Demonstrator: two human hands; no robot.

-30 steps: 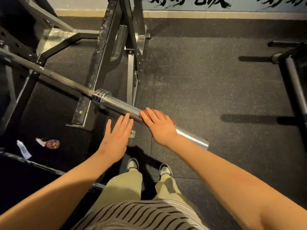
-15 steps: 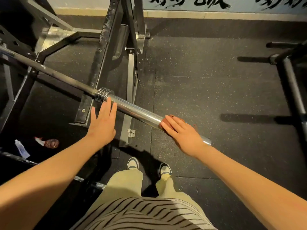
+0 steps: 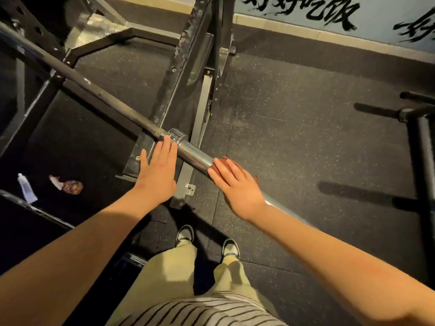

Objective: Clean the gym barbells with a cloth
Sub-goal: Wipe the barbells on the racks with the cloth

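- Lying on the dark floor at far left: a small white tube (image 3: 27, 188), and just right of it a reddish-brown object (image 3: 71, 186) with a white and red part; what it is cannot be told.
- Barbell (image 3: 94, 87): long axis runs diagonally from upper left to lower right, carried above the floor across the black rack upright (image 3: 186, 64). The dark shaft lies to the left. The chrome sleeve (image 3: 195, 154) points lower right, toward the person's right side.
- Left hand (image 3: 156, 178): flat, fingers straight and held together, holding nothing. The fingertips reach the bar at the collar (image 3: 176, 135); contact cannot be confirmed.
- Right hand (image 3: 237, 184): laid on top of the sleeve, fingers straight and slightly spread, pressing a reddish-brown cloth (image 3: 213, 166) against the chrome. The thumb is hidden.
- Cloth: mostly covered by the hand, with edges showing at the fingertips and the far side of the palm.
- Speckled rubber floor (image 3: 294, 128) lies beneath, with a second dark frame (image 3: 421, 142) at far right.
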